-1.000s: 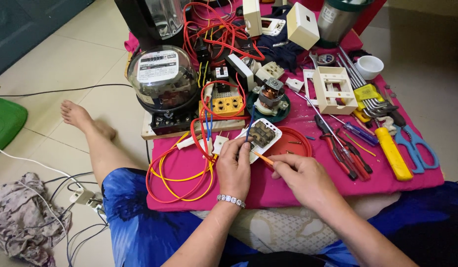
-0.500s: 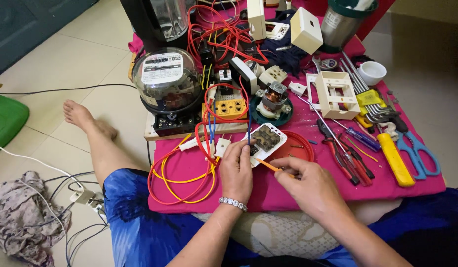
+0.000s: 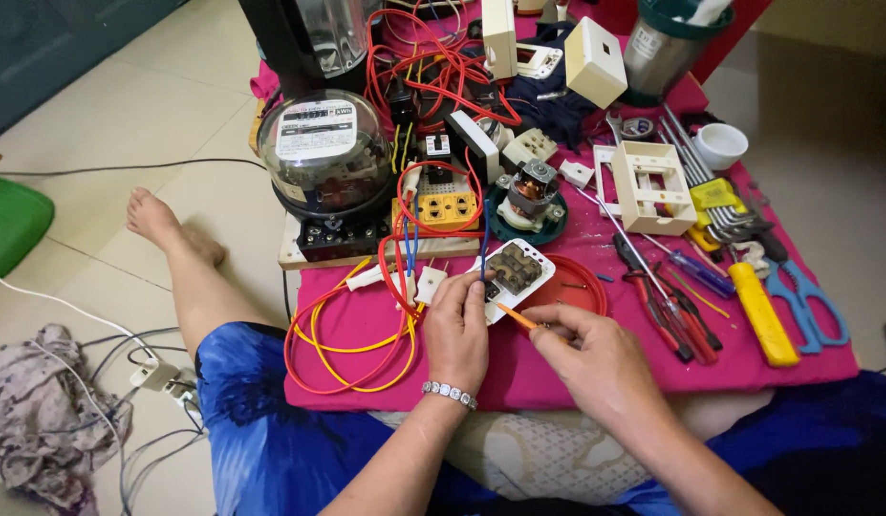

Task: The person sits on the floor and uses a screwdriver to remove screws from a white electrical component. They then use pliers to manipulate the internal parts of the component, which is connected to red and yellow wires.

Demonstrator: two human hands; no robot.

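pink cloth [image 3: 558, 368] unmoved, right hand [image 3: 596, 358] lower

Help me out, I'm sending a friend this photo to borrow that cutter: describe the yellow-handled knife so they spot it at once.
Start at the pink cloth covering the low table and go to its right edge. There the yellow-handled knife lies lengthwise, between the red-handled pliers and the blue-handled scissors. It is the only thick, solid yellow bar among thin tools.

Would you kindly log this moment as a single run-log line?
left hand: holds white socket module | right hand: holds orange screwdriver, tip at module | surface: pink cloth | nearby: red and yellow wires
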